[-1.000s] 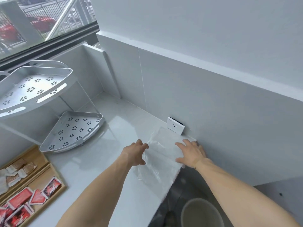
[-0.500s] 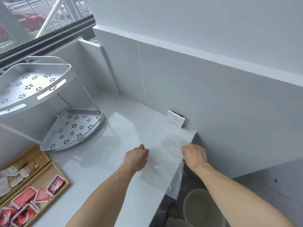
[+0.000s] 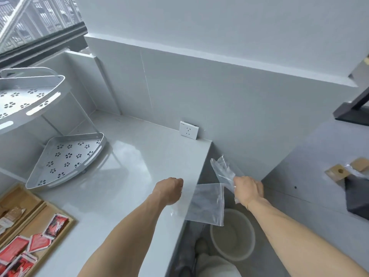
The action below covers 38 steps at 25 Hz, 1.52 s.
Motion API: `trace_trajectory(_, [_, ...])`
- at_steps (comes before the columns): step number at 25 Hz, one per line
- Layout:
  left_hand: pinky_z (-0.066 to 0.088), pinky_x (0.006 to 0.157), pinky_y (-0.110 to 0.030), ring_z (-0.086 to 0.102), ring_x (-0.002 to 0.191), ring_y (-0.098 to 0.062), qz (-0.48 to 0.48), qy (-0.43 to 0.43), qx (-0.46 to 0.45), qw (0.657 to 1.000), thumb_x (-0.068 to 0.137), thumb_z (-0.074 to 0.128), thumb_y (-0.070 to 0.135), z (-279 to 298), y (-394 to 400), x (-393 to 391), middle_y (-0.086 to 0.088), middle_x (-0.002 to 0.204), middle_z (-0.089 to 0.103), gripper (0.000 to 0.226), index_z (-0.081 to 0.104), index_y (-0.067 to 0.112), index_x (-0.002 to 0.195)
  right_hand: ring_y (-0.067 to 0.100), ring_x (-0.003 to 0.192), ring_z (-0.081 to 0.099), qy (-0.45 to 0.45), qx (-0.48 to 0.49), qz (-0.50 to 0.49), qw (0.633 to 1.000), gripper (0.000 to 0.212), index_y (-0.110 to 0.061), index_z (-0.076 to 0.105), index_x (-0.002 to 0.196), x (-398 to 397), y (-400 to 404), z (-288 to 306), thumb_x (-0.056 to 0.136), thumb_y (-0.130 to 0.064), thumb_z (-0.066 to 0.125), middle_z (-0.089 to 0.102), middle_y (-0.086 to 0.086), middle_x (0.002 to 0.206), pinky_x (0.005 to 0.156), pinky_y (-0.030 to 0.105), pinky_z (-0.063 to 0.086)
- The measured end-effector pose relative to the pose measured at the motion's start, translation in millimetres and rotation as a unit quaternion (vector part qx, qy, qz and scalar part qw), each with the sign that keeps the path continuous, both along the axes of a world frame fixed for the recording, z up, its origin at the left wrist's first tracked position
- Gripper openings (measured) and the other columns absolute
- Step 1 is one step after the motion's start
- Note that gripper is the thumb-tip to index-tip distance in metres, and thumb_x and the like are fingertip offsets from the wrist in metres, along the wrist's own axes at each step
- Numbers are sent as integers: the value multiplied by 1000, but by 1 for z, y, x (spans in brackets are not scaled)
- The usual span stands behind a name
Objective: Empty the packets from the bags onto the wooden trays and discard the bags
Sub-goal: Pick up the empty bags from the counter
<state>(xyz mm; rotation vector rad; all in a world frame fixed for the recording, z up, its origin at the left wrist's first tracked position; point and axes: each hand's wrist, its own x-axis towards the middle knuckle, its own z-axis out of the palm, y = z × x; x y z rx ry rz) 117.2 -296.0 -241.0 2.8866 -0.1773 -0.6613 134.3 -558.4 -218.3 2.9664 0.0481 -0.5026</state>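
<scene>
**Two clear bags at the counter's edge, one in each hand's reach**

The right hand (image 3: 248, 189) is out past the counter (image 3: 139, 166), fingers curled around a crumpled clear bag (image 3: 223, 170) that sticks up and to the left from the fist. It hangs in the air above a pale bucket (image 3: 232, 236) on the floor. The left hand (image 3: 169, 189) lies on the counter near its edge with fingers curled under; a second, flat bag (image 3: 207, 204) spreads from beneath its fingertips and overhangs the edge, its free end above the bucket. Whether the left hand pinches this bag or only presses on it cannot be told.

Two bags show, both see-through and with nothing visible inside; the flat one has a zip strip along its right side. Two wooden trays (image 3: 65, 222) sit side by side at the lower left. The nearer holds several red packets (image 3: 57, 224), the farther some brownish packets (image 3: 14, 213); neither lot can be counted, being cut off by the frame. A white two-tier corner shelf (image 3: 65, 156) stands on the counter behind them, and a wall socket (image 3: 188, 130) sits at the counter's back.
</scene>
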Motion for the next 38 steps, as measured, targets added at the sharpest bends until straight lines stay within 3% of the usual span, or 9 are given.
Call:
trace_trajectory(3, [43,65,-32,60,86,-29,-41,5,-10,999,88,41,12,4,-36,-5,-7,104,65,23,57,15,105,26,104,64,12,-3,-54,998,29,-20,63,108,-33,-35,2,80,-15,67,70,4,108,83,35,48])
trace_trajectory(12, [43,66,-32,65,97,-31,-111,49,15,993,86,42,12,-11,-136,-18,-7,108,66,32,57,20,113,26,97,65,26,24,-198,980,27,-22,60,104,-103,-125,-16,82,-9,52,70,3,102,73,30,46])
trace_trajectory(18, [44,69,-33,64,98,-35,-56,76,-4,995,89,43,17,-72,-183,-33,-10,108,66,25,55,17,111,28,94,65,89,74,-224,968,18,-20,55,97,-123,-177,-74,83,-10,53,67,3,89,66,28,42])
trace_trajectory(25, [43,66,-34,54,78,-31,49,131,6,990,91,38,17,-213,-222,-46,-11,100,66,18,51,15,103,31,88,63,168,160,-246,941,27,-20,57,111,-112,-202,-229,85,-16,51,69,7,102,66,29,45])
trace_trajectory(30, [43,67,-33,53,79,-29,97,163,3,982,91,42,19,-330,-241,-32,-13,102,66,23,53,11,109,32,92,64,206,207,-275,916,35,-22,56,120,-94,-205,-352,86,-24,52,69,9,104,67,30,48])
trace_trajectory(34, [51,72,-35,60,87,-28,108,193,-3,975,90,48,23,-432,-252,-27,-9,105,66,26,53,13,113,32,98,65,230,211,-249,917,40,-22,51,131,-83,-204,-457,91,-25,53,68,10,114,72,32,51])
trace_trajectory(38, [51,70,-35,59,82,-25,127,216,1,968,91,51,25,-510,-267,-19,-5,97,58,26,50,17,116,31,99,65,259,202,-226,917,38,-19,53,128,-75,-200,-539,90,-27,54,68,10,112,77,36,54])
